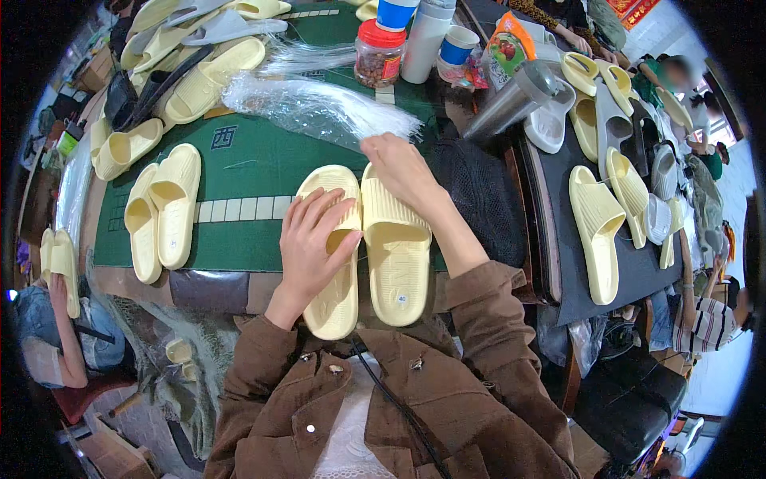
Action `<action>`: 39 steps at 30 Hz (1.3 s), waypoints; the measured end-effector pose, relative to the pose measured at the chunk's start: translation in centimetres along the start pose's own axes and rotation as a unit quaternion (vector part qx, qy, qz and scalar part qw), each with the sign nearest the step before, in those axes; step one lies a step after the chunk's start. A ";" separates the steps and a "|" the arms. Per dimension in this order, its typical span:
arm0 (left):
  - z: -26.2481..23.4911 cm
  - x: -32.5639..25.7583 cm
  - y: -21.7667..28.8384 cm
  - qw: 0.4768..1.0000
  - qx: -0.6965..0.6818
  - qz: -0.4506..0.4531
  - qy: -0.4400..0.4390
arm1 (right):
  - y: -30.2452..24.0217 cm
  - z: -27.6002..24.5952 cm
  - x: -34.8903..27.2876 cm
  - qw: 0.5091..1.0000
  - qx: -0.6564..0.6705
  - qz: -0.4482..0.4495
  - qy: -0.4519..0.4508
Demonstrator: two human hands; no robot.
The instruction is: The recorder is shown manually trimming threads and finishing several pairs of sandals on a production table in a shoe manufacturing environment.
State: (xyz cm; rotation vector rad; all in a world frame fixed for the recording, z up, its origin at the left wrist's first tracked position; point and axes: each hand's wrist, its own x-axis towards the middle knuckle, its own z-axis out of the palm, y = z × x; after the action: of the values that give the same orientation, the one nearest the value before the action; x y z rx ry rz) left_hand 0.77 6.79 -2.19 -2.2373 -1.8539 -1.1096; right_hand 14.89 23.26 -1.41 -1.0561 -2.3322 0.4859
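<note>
Two pale yellow slippers lie side by side before me at the table's near edge, toes pointing away. On the left slipper (333, 307), my left hand (313, 243) curls over the ribbed strap, thumb by the foot opening. My right hand (403, 174) is closed at the toe of the right slipper (396, 263), fingertips pinched; whatever they hold is too small or hidden to make out. Just beyond it spreads a bundle of thin clear plastic strands (319, 104). Another yellow slipper pair (163, 207) stands to the left on the green mat (247, 172).
Piled slippers (207, 76) cover the far left. A red-lidded jar (377, 60), a white bottle (429, 44) and a steel tumbler (511, 100) stand at the back. Dark mesh fabric (479, 195) lies beside my right arm. More slippers (597, 231) occupy the right table; people sit nearby.
</note>
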 end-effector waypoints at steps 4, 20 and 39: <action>0.0 -0.1 -0.1 1.000 0.000 -0.010 -0.007 | 1.2 1.3 0.6 0.998 -0.035 0.009 0.041; -2.5 1.0 3.8 0.972 -0.224 -0.034 0.069 | -10.1 -7.0 -8.8 0.911 0.401 -0.021 -0.098; -7.4 -5.7 3.4 0.986 -0.067 0.154 -0.005 | -6.1 -11.9 -14.3 0.815 0.536 0.125 0.179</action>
State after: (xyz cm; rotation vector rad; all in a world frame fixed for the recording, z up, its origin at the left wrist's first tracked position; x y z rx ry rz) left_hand -0.14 -2.39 1.68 -2.4934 -1.4060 -1.1975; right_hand 26.35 9.67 6.65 -0.7481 -1.2064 1.3513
